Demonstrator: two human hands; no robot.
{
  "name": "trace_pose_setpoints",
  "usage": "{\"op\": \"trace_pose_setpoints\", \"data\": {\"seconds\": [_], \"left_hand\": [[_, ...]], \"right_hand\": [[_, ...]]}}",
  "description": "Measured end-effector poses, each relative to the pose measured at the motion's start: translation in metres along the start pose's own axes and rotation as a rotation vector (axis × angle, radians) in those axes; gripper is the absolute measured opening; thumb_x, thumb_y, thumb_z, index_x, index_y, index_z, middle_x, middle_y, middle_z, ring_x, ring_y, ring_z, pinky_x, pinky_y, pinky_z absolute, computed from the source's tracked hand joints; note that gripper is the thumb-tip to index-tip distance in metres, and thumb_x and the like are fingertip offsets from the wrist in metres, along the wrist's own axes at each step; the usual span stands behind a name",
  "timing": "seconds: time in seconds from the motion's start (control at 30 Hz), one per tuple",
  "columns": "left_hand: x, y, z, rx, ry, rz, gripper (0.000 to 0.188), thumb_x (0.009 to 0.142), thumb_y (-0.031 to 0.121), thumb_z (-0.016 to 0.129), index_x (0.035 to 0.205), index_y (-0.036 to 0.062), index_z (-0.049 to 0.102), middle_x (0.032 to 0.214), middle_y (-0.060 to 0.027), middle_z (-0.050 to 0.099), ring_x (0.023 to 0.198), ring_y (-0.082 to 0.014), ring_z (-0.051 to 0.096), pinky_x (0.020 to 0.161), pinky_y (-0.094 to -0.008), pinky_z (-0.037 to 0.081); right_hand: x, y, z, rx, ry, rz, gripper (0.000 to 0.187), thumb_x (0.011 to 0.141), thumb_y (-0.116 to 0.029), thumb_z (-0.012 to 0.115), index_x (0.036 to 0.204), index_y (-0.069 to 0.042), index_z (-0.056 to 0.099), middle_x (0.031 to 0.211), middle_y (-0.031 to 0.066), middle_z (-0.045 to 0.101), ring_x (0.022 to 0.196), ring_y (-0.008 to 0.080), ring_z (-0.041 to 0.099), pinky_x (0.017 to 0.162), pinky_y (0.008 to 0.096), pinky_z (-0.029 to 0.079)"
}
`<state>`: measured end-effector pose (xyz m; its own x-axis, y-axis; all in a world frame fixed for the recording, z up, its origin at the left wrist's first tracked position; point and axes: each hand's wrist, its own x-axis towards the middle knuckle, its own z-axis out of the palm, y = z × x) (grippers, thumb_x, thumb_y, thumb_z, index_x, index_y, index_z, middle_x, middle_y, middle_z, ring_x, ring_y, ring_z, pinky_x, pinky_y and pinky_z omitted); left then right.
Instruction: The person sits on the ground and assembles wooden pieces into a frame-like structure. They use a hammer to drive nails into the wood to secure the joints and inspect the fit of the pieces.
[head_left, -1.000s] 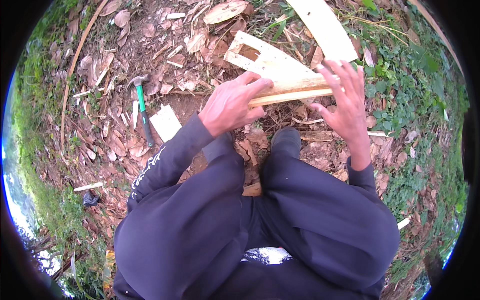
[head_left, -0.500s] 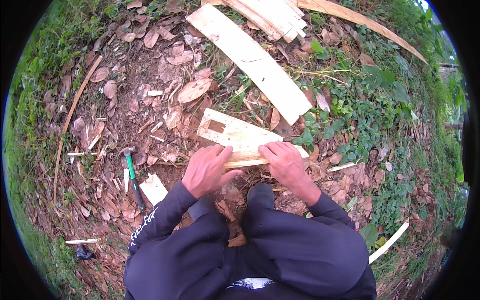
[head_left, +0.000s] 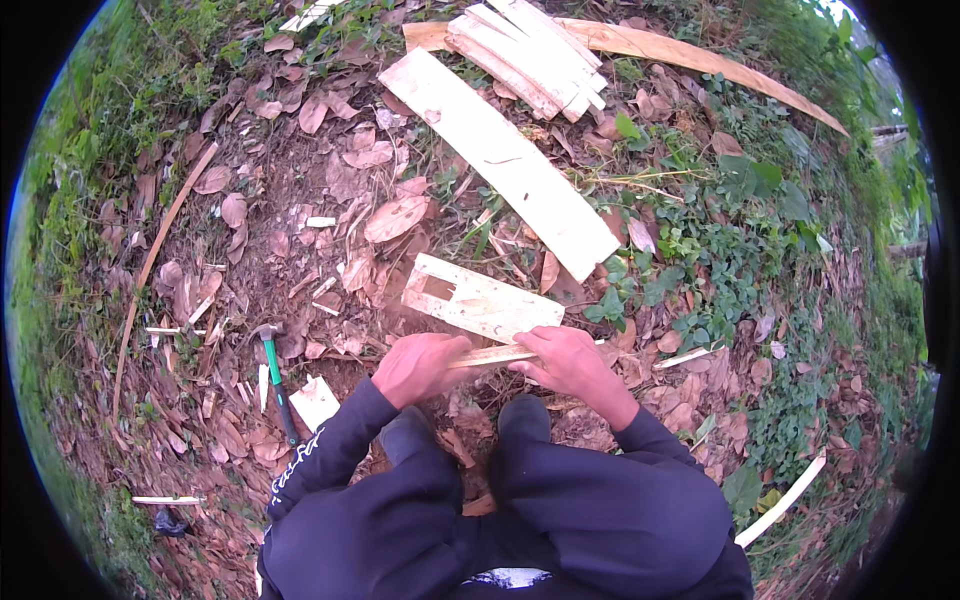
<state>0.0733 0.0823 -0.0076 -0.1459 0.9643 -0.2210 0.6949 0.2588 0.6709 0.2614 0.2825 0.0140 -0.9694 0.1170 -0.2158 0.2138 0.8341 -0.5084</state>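
Note:
My left hand (head_left: 418,368) and my right hand (head_left: 572,365) grip a pale piece of wood (head_left: 492,356) between them, one at each side. Only its narrow edge shows, so I cannot tell how wide it is; the fingers cover its ends. Just beyond the hands, a short flat wooden board (head_left: 500,306) lies on the ground, with a rectangular hole cut near its left end. The held wood partly overlaps its near edge in the view; whether the two touch, I cannot tell.
A long wide plank (head_left: 510,170) lies farther off, with stacked wood strips (head_left: 520,62) and a long curved strip (head_left: 700,62) behind. To the left are a green-handled hammer (head_left: 273,365), a wood offcut (head_left: 314,402) and a thin strip (head_left: 155,255). Dry leaves and splinters litter the soil.
Both hands have tilted the held wood until its edge faces up, and drawn it slightly nearer. More of the board with the hole now shows behind it.

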Motion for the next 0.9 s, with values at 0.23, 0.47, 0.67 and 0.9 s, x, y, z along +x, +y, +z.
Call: {"op": "trace_pose_setpoints", "data": {"seconds": [0.23,0.47,0.67,0.9], "left_hand": [[-0.001,-0.018,0.036,-0.16,-0.144,-0.085,0.037,0.09,0.039,0.074,0.101,0.003,0.075,0.085,-0.0183,0.072,0.079,-0.0355,0.071,0.074,-0.043,0.054],[-0.015,-0.022,0.062,-0.251,-0.182,-0.051,0.033,0.087,0.029,0.078,0.103,0.0007,0.072,0.093,-0.0184,0.072,0.088,-0.0374,0.069,0.079,-0.0441,0.053],[-0.01,-0.008,0.059,-0.252,-0.135,-0.038,0.039,0.087,0.033,0.078,0.111,0.0041,0.071,0.092,-0.0156,0.068,0.087,-0.035,0.067,0.08,-0.0442,0.052],[-0.027,-0.01,0.05,-0.276,-0.137,-0.197,0.054,0.094,0.045,0.069,0.129,0.0034,0.063,0.104,-0.0195,0.07,0.098,-0.0384,0.068,0.084,-0.0456,0.053]], "right_hand": [[-0.009,0.028,0.081,0.088,-0.01,-0.059,0.034,0.095,-0.042,0.065,0.096,-0.008,0.068,0.089,0.009,0.064,0.09,0.0291,0.068,0.075,0.0444,0.055],[-0.028,0.009,0.098,0.142,-0.02,0.087,0.036,0.086,-0.044,0.073,0.091,-0.009,0.071,0.087,0.0072,0.065,0.09,0.0288,0.068,0.073,0.0455,0.055],[-0.036,0.017,0.096,0.224,0.04,0.091,0.034,0.084,-0.039,0.075,0.093,-0.007,0.066,0.089,0.009,0.066,0.092,0.0327,0.067,0.075,0.048,0.053],[-0.021,0.004,0.078,0.284,-0.086,0.125,0.032,0.084,-0.033,0.076,0.101,-0.008,0.066,0.094,0.0108,0.068,0.095,0.0338,0.067,0.079,0.0479,0.051]]}}
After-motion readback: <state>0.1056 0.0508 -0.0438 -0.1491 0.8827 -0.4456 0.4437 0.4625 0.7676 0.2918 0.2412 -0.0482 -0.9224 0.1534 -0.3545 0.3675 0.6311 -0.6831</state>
